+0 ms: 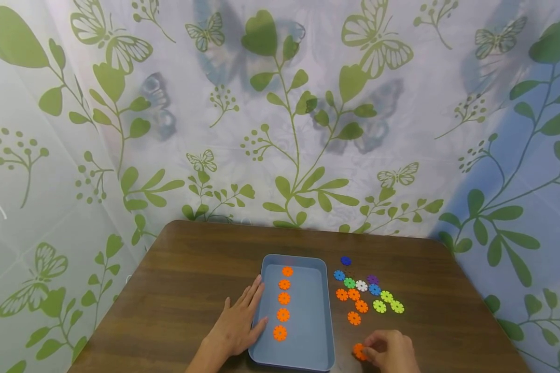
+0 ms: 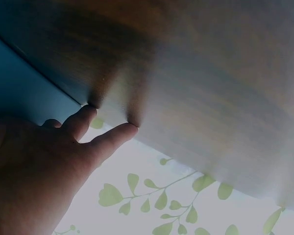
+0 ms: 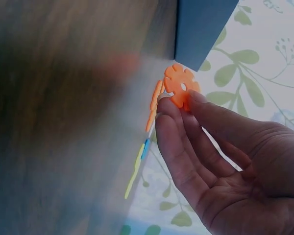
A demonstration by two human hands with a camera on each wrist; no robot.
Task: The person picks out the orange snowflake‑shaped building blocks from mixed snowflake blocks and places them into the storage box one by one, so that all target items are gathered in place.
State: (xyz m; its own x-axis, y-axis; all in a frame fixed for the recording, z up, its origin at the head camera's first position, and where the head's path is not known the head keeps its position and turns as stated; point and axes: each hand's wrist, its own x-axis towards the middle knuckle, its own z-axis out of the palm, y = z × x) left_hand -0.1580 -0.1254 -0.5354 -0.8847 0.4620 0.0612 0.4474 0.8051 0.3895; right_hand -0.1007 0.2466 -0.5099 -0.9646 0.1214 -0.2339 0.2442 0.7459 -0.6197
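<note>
An orange notched disc (image 3: 179, 84), flower-like with a small hole in its middle, is pinched between the thumb and fingers of my right hand (image 1: 391, 351). That hand is low over the table, to the right of the grey-blue tray (image 1: 308, 331). Inside the tray, several orange discs (image 1: 283, 314) form a column along its left side. My left hand (image 1: 235, 324) lies with fingers extended along the tray's left edge. In the left wrist view, two fingertips of the left hand (image 2: 44, 161) touch the tabletop beside the tray.
Right of the tray lie several loose discs: orange (image 1: 354, 318), yellow-green (image 1: 397, 306), blue (image 1: 375, 289), green (image 1: 349, 283), white (image 1: 361, 286) and purple (image 1: 372, 279). The brown wooden table (image 1: 177, 290) ends at a leaf-patterned curtain (image 1: 308, 129).
</note>
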